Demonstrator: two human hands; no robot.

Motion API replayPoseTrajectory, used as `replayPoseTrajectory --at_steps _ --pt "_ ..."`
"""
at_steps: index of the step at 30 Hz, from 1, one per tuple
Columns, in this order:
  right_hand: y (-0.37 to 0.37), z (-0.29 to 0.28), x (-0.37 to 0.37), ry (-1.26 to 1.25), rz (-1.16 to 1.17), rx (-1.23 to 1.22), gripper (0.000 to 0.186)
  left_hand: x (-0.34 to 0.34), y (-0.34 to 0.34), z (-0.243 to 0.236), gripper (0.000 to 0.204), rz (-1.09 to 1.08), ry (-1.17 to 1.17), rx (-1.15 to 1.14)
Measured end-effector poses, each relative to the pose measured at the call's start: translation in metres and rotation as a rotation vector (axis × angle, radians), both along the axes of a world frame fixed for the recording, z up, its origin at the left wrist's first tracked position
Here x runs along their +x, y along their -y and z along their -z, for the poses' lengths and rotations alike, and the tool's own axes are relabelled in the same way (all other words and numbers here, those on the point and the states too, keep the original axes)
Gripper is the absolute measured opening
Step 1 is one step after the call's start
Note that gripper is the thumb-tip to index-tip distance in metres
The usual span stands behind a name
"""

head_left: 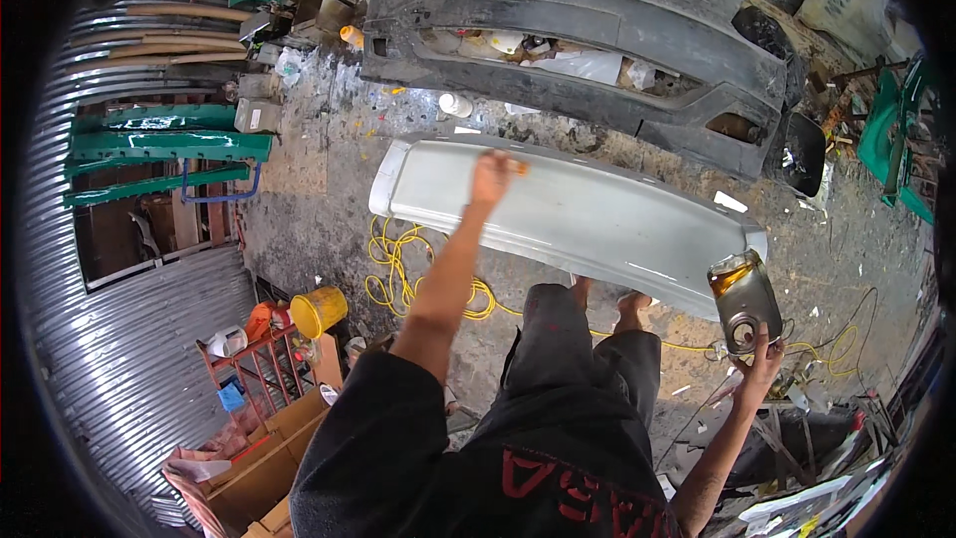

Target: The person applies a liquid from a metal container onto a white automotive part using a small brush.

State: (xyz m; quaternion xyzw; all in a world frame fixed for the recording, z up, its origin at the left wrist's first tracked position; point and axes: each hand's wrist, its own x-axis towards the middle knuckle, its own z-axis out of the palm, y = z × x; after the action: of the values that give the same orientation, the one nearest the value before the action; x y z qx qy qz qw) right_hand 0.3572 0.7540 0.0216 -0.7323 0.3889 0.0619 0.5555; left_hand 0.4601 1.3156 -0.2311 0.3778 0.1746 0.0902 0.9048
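A long, pale grey moulded panel [588, 214] lies in front of my legs. My left hand [490, 179] is over its left part, fingers closed around a small orange thing [519, 168]. Blur hides what kind it is, and I cannot tell whether it touches the panel. At the panel's right end, my right hand [762, 364] grips a rectangular metal can [745, 304]. The can is tilted, its round opening towards me, and amber liquid coats its far part.
A large black vehicle bumper [588, 30] lies beyond the panel. A yellow cable [393, 269] coils on the floor at the left, near a yellow bucket [319, 312]. A white container [455, 106] stands between bumper and panel. Green parts [169, 146] hang by the corrugated wall.
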Motion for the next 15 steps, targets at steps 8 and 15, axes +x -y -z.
replayPoseTrajectory --at_steps 8,15 --pt "0.004 -0.014 -0.007 -0.015 0.041 -0.020 0.070 0.009 0.017 -0.047 0.023 0.213 -0.049 1.796" --pt "-0.003 -0.014 0.001 -0.036 0.026 -0.023 0.078 0.006 0.205 -0.051 0.011 0.322 0.197 1.580"
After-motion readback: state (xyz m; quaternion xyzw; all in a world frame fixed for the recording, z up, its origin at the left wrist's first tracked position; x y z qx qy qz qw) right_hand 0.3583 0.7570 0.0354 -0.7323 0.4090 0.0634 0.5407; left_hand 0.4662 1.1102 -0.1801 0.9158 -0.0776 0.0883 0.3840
